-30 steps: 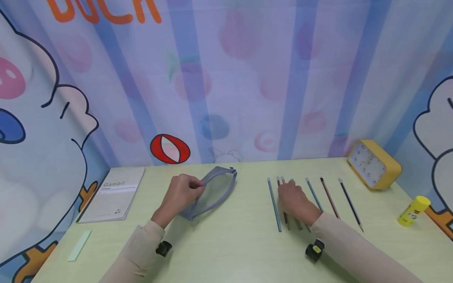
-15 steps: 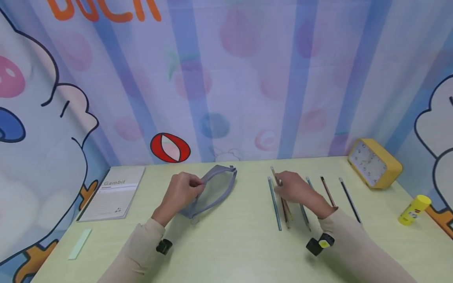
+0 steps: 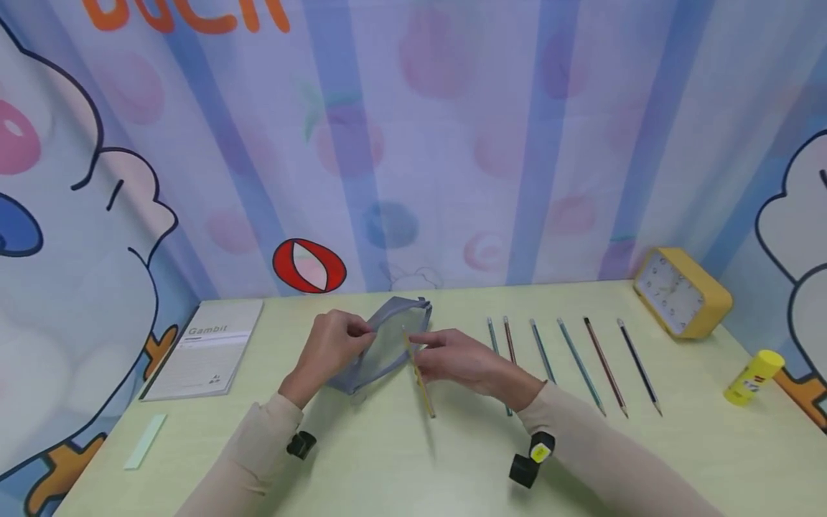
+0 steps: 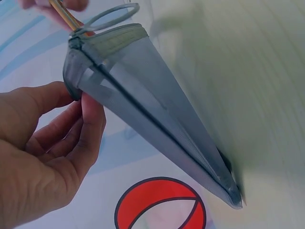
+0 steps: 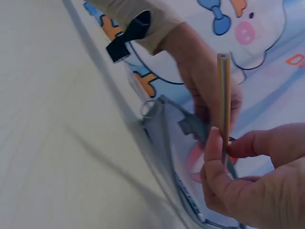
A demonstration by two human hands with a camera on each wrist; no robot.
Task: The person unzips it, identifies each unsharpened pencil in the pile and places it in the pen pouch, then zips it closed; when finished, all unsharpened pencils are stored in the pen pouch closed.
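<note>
My left hand [image 3: 329,352] pinches the rim of a grey mesh zip pouch [image 4: 157,114], and the pouch's mouth gapes open. A pull ring [image 4: 112,16] shows by its end in the left wrist view. Between thumb and fingers my right hand [image 3: 461,359] holds a yellow pencil [image 3: 423,388], tilted, above the table beside the pouch's mouth. In the right wrist view the pencil [image 5: 224,95] has a flat end pointing up at the camera, and its other part is hidden behind the fingers. Several pencils [image 3: 583,370] lie in a row to the right of this hand.
A yellow alarm clock [image 3: 685,293] stands at the back right, with a yellow glue stick [image 3: 754,377] in front of it. At the left lie a notebook [image 3: 207,352] and a pale green strip [image 3: 145,441]. A printed curtain [image 3: 452,158] hangs behind the table.
My right hand has lifted the yellow pencil out of the row and carried it left to the pouch. The left hand has kept its pinch on the pouch.
</note>
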